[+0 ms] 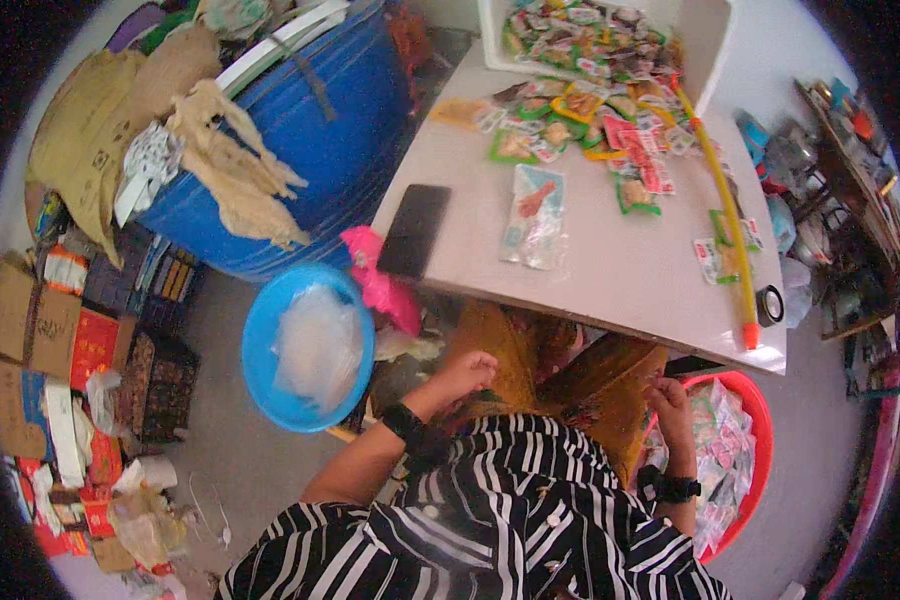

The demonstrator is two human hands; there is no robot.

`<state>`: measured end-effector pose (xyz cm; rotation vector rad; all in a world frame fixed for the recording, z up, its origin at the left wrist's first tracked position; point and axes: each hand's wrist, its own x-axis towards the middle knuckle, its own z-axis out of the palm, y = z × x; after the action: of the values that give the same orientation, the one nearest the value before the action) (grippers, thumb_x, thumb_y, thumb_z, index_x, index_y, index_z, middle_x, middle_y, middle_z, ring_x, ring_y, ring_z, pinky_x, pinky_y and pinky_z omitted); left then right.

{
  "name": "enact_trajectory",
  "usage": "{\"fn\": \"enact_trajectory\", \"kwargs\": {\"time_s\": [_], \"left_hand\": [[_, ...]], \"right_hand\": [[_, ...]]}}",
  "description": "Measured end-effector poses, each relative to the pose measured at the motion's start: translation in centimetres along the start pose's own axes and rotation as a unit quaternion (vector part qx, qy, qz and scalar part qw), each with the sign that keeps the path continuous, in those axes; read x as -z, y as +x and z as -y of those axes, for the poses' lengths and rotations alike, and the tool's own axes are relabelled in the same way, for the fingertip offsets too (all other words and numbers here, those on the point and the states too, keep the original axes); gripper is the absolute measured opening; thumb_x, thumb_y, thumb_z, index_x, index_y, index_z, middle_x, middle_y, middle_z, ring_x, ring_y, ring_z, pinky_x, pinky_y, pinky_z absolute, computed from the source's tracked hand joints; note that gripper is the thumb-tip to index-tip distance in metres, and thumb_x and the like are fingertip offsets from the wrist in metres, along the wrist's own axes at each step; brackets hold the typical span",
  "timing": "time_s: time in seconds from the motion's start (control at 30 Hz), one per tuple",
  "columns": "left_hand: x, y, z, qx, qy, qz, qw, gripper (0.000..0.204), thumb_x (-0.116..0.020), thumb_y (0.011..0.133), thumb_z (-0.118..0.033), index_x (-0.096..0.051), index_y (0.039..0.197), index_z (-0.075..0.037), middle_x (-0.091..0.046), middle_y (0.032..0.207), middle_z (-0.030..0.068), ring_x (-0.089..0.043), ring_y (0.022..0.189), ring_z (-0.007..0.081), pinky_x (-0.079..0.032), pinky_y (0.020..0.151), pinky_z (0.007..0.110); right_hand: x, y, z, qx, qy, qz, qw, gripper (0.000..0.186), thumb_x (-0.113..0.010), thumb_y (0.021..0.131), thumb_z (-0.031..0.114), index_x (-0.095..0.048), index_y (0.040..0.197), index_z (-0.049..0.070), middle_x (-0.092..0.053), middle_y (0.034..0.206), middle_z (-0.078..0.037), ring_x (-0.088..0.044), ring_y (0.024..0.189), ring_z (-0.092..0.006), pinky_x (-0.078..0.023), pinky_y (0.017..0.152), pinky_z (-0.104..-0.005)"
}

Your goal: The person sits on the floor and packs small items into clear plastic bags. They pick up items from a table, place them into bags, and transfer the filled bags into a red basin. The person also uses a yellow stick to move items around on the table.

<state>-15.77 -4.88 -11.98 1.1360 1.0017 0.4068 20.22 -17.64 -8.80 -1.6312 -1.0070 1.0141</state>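
My left hand (470, 370) is over my lap, below the table's front edge, its fingers curled closed. My right hand (670, 400) is by my right thigh at the edge of a red basin (757, 470) of flat packets, its fingers also closed. Whether either holds anything is hidden. On the white table (470, 220) lie a black phone (415, 231), a clear printed bag (533, 220), a heap of colourful snack packets (635, 150), a long yellow tool with orange ends (725, 200) and a roll of tape (770, 305).
A white foam box (712, 30) of packets sits at the back. Left are a blue barrel (270, 150), a blue basin (260, 355) of plastic bags, a pink bag (385, 295) and stacked cartons (60, 340). A cluttered shelf (860, 210) stands right.
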Motion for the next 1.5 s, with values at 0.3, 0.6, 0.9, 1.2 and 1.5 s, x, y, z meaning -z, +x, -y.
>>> {"fn": "enact_trajectory", "kwargs": {"time_s": [0.3,0.6,0.9,1.2,1.5], "left_hand": [[7.6,-3.7,10.2,0.123,0.091,-0.239,0.959,0.019,-0.051,0.074,-0.014,-0.053,0.090,-0.006,-0.054,0.072,0.0078,-0.053,0.068,0.0171,-0.042,0.060,0.029],[14.5,2.0,15.6,-0.189,0.428,-0.157,0.870,0.026,-0.059,0.059,-0.011,-0.052,0.083,-0.005,-0.052,0.075,0.0116,-0.049,0.076,0.0298,-0.040,0.065,0.036],[11.6,1.6,13.3,0.001,-0.091,-0.336,0.938,0.020,-0.048,0.078,-0.015,-0.053,0.095,-0.005,-0.055,0.079,0.0037,-0.050,0.072,0.0162,-0.041,0.066,0.028],[1.0,-8.0,-5.7,-0.198,0.347,-0.141,0.906,0.017,-0.050,0.073,-0.012,-0.056,0.087,-0.005,-0.057,0.084,0.0129,-0.054,0.078,0.0260,-0.042,0.070,0.033],[-4.7,-5.0,-14.1,-0.337,0.478,0.117,0.803,0.016,-0.049,0.071,-0.015,-0.056,0.081,-0.006,-0.055,0.077,0.0155,-0.052,0.072,0.0323,-0.041,0.061,0.040]], "right_hand": [[-2.5,0.7,-1.3,-0.019,-0.039,0.018,0.999,0.011,-0.053,0.076,0.008,-0.054,0.085,0.002,-0.053,0.082,-0.001,-0.049,0.072,-0.0090,-0.039,0.061,-0.0203],[-2.6,0.7,-1.3,-0.020,-0.056,0.008,0.998,0.017,-0.056,0.076,0.012,-0.055,0.089,0.001,-0.055,0.086,-0.004,-0.050,0.081,-0.0139,-0.041,0.072,-0.0255],[-3.2,0.8,-1.1,-0.025,-0.097,0.031,0.995,0.017,-0.054,0.078,0.014,-0.054,0.090,0.002,-0.054,0.080,-0.002,-0.050,0.075,-0.0103,-0.041,0.066,-0.0226],[-7.8,1.6,5.9,-0.046,0.002,0.152,0.987,0.020,-0.055,0.078,0.017,-0.054,0.091,0.002,-0.054,0.086,-0.002,-0.049,0.080,-0.0112,-0.041,0.069,-0.0239],[-12.6,1.8,13.0,0.049,0.047,0.278,0.958,0.014,-0.052,0.080,0.011,-0.053,0.090,0.001,-0.052,0.078,0.001,-0.048,0.076,-0.0073,-0.041,0.068,-0.0219]]}}
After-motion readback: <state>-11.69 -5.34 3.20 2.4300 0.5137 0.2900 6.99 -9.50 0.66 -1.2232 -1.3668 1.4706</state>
